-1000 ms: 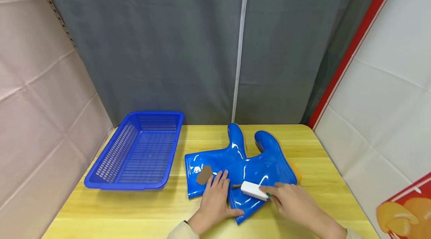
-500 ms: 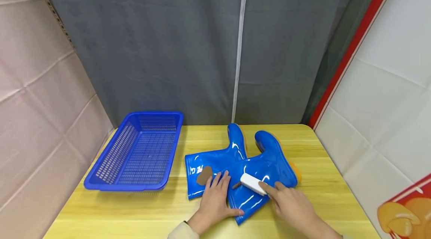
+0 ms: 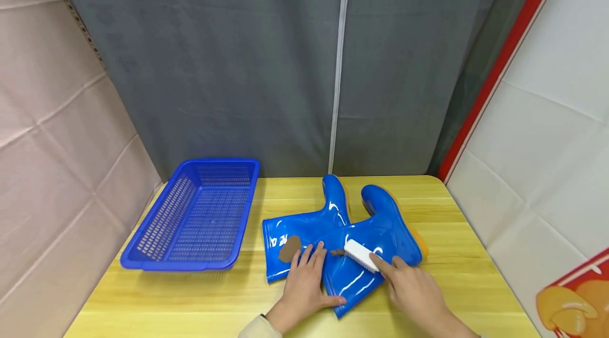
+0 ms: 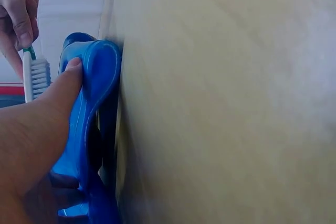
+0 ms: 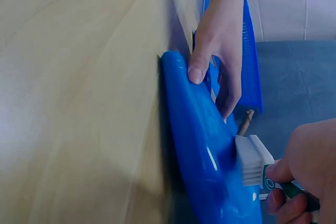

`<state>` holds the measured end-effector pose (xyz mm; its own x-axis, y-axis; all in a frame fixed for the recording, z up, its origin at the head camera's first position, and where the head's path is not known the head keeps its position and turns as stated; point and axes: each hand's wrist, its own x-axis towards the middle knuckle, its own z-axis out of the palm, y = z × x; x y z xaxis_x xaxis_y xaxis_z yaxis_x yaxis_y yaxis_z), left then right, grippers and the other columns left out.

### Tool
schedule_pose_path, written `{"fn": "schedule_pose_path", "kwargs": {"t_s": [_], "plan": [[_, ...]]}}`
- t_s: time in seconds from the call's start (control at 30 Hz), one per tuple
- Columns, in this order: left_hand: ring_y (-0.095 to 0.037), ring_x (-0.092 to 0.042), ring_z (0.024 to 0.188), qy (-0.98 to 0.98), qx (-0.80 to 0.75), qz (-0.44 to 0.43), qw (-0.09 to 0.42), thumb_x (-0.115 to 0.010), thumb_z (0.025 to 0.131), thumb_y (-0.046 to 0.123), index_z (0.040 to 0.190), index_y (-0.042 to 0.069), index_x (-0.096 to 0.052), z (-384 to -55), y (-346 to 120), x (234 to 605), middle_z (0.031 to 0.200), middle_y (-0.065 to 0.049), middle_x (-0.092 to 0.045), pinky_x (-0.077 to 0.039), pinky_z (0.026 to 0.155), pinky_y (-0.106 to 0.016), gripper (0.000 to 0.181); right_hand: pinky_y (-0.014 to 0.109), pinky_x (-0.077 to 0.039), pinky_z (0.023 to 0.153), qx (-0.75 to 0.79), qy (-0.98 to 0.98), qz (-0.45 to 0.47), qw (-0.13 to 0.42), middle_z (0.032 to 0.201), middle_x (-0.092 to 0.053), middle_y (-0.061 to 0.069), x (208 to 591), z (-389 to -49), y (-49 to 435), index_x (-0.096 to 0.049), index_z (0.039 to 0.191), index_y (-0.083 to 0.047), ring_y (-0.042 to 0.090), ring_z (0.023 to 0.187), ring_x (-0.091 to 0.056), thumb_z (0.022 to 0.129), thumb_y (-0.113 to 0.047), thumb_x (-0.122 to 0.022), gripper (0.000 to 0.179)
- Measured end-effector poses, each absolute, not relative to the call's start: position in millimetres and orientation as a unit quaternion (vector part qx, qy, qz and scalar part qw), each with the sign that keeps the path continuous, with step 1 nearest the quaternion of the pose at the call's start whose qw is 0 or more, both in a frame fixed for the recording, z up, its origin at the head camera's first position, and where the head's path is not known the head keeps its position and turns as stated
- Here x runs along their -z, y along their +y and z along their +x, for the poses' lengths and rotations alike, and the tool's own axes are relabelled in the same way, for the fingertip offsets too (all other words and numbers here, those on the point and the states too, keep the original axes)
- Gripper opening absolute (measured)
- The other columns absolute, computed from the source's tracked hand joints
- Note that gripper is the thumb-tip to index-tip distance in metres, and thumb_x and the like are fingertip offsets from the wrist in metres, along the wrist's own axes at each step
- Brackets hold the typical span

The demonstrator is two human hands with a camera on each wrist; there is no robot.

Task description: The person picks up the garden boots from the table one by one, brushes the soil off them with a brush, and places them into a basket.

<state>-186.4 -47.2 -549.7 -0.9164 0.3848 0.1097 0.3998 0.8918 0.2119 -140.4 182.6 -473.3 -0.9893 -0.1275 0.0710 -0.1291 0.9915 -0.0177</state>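
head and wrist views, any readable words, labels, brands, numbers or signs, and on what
Nothing can be read as text.
Brush: pale round mark on green, too blurred to read.
Printed picture at right: cut off, no legible lettering.
Blue boots: none seen.

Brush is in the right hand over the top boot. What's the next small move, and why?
I'd probably have the right hand nudge the brush slightly toward the left hand, against the brown scrap: it lies right by the brush's tip and seems to stick up from the upper boot, where the left hand's thumb rests.
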Motion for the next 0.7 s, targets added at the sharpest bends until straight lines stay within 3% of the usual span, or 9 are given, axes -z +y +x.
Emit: {"fn": "schedule_pose_path", "kwargs": {"t_s": [0.27, 0.47, 0.7], "plan": [[-0.032, -0.033, 0.142, -0.971, 0.119, -0.204, 0.027, -0.044, 0.057, 0.093, 0.147, 0.016, -0.032, -184, -45, 551, 0.156, -0.004, -0.031, -0.026, 0.114, -0.058, 0.120, 0.023, -0.030, 0.047, -0.026, -0.999, 0.040, 0.015, 0.077, -0.048, 0.000, 478, -136, 194, -0.048, 0.136, -0.036, 0.013, 0.052, -0.037, 0.088, -0.022, -0.064, 0.053], [-0.032, -0.033, 0.141, -0.971, 0.118, -0.205, 0.035, -0.043, 0.057, 0.094, 0.147, 0.016, -0.031, -185, -47, 553, 0.156, -0.004, -0.030, -0.027, 0.113, -0.058, 0.120, 0.025, -0.029, 0.045, -0.036, -0.997, 0.035, 0.058, 0.075, -0.050, 0.002, 484, -135, 210, -0.054, 0.132, -0.033, 0.013, 0.050, -0.036, 0.090, -0.022, -0.062, 0.044], [-0.033, -0.033, 0.142, -0.971, 0.117, -0.206, 0.031, -0.045, 0.058, 0.093, 0.147, 0.015, -0.031, -184, -48, 551, 0.157, -0.005, -0.029, -0.027, 0.114, -0.058, 0.119, 0.024, -0.028, 0.045, -0.053, -0.996, 0.034, 0.064, 0.074, -0.050, 0.001, 485, -135, 215, -0.055, 0.131, -0.033, 0.013, 0.049, -0.035, 0.089, -0.021, -0.063, 0.044]]}}
